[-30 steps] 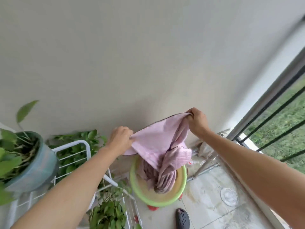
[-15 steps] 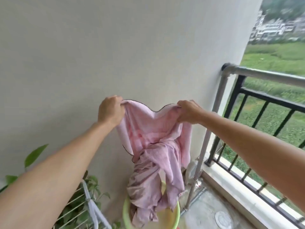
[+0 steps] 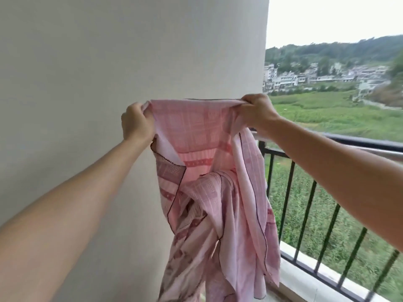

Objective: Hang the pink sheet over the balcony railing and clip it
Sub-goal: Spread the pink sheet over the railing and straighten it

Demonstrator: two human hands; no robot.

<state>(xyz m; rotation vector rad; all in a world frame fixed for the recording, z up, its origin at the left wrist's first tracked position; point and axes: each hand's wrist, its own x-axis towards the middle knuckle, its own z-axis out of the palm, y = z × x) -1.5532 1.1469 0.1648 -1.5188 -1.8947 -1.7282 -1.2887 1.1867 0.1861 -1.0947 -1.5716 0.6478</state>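
Observation:
The pink sheet [image 3: 209, 175], patterned and edged with dark stitching, hangs in folds in front of me, held up by its top edge. My left hand [image 3: 136, 124] grips the top edge's left end. My right hand [image 3: 257, 113] grips its right end, just above the near end of the balcony railing [image 3: 359, 147]. The sheet's lower part trails down beyond the frame's bottom, partly covering the railing's first bars. No clip is in sight.
A plain white wall [image 3: 109, 62] fills the left and centre behind the sheet. The black railing with vertical bars runs along the right over a white ledge [image 3: 316, 277]. Beyond it lie green fields and distant buildings.
Both hands have lifted the sheet up out of the green basin to about chest height and pulled its top edge taut. The view has swung up and right, toward the railing.

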